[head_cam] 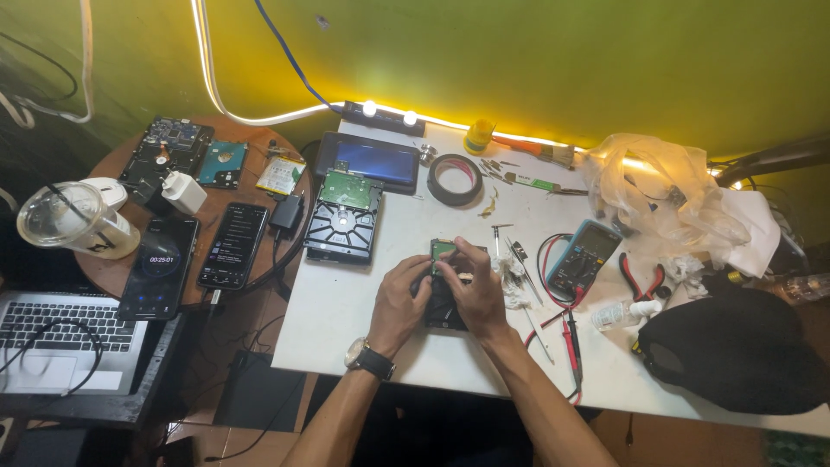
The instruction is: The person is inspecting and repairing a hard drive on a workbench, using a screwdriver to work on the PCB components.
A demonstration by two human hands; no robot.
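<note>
Got both hands on the small hard drive (443,285) right in the middle of the frame, sitting flat on the white table (346,303). It's flipped belly up, so the green circuit board (443,249) shows at its far end, peeking out past my fingertips. My left hand (399,298), the one with the watch (370,359), is curled around the drive's left edge and holding it steady. My right hand (474,290) is folded over the top with the fingers pinched down on the board end; can't tell if there's a tool or a screw in there, my knuckles cover it.

Progress-wise I'd say early to middle: the board looks like it's still sitting on the drive, nothing lifted off yet. A bigger hard drive (344,218) lies up and to the left, also board up, and the multimeter (581,258) with its red leads sits off to the right.
</note>
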